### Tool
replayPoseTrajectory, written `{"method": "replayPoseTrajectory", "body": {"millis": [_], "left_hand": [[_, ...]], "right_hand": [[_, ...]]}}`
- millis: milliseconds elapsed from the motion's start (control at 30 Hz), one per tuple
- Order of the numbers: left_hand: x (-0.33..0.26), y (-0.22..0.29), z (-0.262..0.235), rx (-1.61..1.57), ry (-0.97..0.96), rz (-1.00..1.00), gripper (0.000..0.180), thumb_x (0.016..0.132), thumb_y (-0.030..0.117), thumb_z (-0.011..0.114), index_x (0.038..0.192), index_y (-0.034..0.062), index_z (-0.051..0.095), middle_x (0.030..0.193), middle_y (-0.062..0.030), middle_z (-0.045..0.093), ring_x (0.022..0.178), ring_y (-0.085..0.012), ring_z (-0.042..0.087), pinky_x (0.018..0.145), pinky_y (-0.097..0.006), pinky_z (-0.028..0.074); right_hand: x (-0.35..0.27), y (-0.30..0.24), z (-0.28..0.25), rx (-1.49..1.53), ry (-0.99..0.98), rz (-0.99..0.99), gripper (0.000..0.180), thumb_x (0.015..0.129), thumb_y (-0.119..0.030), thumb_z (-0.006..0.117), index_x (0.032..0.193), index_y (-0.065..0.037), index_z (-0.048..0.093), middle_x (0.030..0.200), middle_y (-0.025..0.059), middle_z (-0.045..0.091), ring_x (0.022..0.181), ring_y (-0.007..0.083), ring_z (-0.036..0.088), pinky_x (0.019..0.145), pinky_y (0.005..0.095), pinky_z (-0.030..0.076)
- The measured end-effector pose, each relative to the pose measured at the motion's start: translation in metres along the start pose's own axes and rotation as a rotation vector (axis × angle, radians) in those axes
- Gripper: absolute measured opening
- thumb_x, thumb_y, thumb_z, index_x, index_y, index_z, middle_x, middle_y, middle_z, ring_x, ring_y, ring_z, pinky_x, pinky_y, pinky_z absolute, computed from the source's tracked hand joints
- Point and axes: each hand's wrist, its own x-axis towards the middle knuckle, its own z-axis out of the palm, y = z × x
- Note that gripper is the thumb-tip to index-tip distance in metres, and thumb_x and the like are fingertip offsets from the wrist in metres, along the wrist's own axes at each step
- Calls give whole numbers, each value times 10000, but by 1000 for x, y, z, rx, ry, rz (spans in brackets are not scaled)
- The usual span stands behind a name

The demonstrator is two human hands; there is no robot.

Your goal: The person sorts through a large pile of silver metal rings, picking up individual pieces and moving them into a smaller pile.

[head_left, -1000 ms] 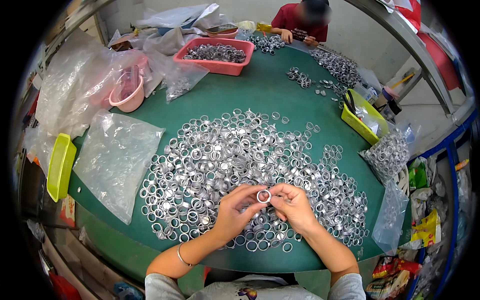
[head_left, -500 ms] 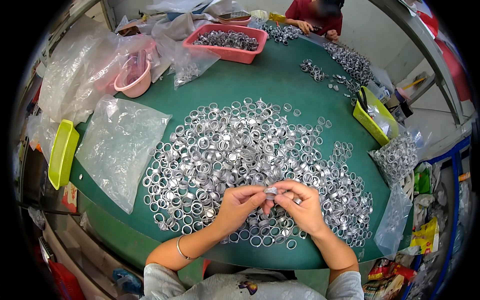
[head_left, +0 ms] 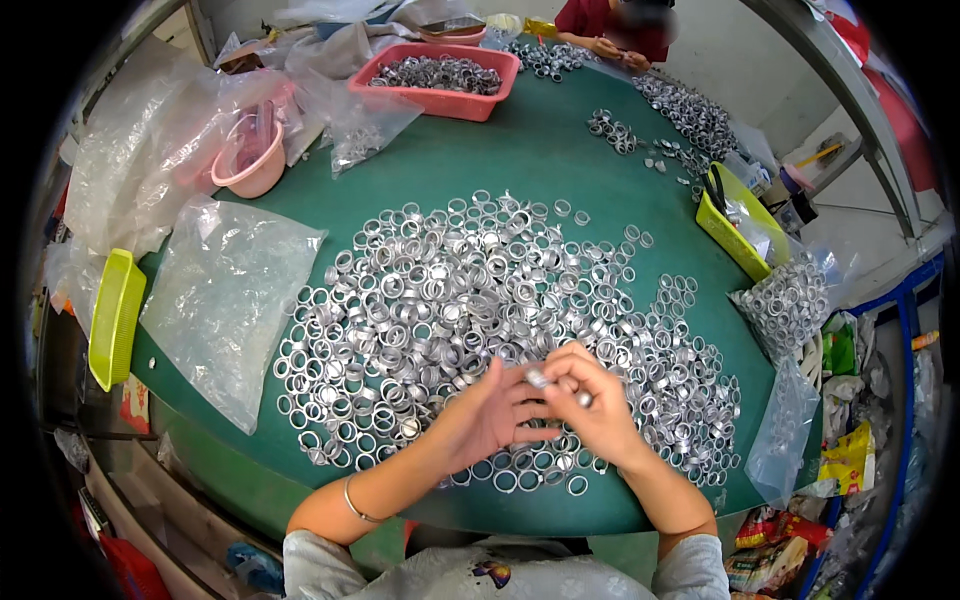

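Ring (head_left: 537,378), a blur over the pile (head_left: 450,312) on the table (head_left: 520,150), is now pinched by fingers of the right hand (head_left: 603,408) alone; the left hand (head_left: 478,420), gripping it a moment ago, has spread its fingers, leaving the handling to the right.

2 forearms (head_left: 400,480) reach in from the near side; the left hand (head_left: 485,417) is spread, thumb apart, the right hand (head_left: 600,408) curled in a pinch.

Lime-green basket (head_left: 113,325) beside a flat clear bag (head_left: 230,310) at left, pink tub (head_left: 257,178) beyond, yellow packet (head_left: 848,460) at right
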Motion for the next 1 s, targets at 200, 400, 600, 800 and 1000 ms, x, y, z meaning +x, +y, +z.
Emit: {"method": "replayPoseTrajectory", "body": {"millis": [200,400,600,800,1000], "left_hand": [[-1,-2,-2,81,-94,-26,545,926,439,312,1226,-6,407,1126,-140,517,989,-234,528,855,-367,421],[-3,-4,-1,135,-52,15,440,893,274,475,1221,-10,404,1072,-127,533,970,-212,530,828,-344,432],[-13,-19,9,1186,192,745,444,676,71,723,1076,55,531,927,-68,492,851,-194,497,746,-301,409],[-14,-19,11,1569,116,771,364,634,66,737,969,70,596,920,-55,499,836,-203,471,721,-308,383],[-8,-16,7,791,28,573,322,761,-24,611,1071,23,536,951,-52,522,808,-132,501,706,-257,416]], "right_hand": [[3,-7,-10,826,-18,393,156,901,-173,440,903,-29,501,833,25,469,535,45,368,509,209,312],[0,-22,-6,1108,141,454,94,896,-149,425,878,-69,471,898,34,508,782,147,493,661,260,379],[-4,-15,2,1073,255,440,67,881,-163,465,870,-99,482,893,15,509,839,137,491,732,280,372],[-15,-13,21,1007,178,508,75,882,-171,491,876,-97,498,902,-3,517,813,89,468,721,236,367],[-12,-7,19,1060,150,328,113,907,-156,425,873,-73,493,922,32,522,868,151,485,779,295,368]]}}
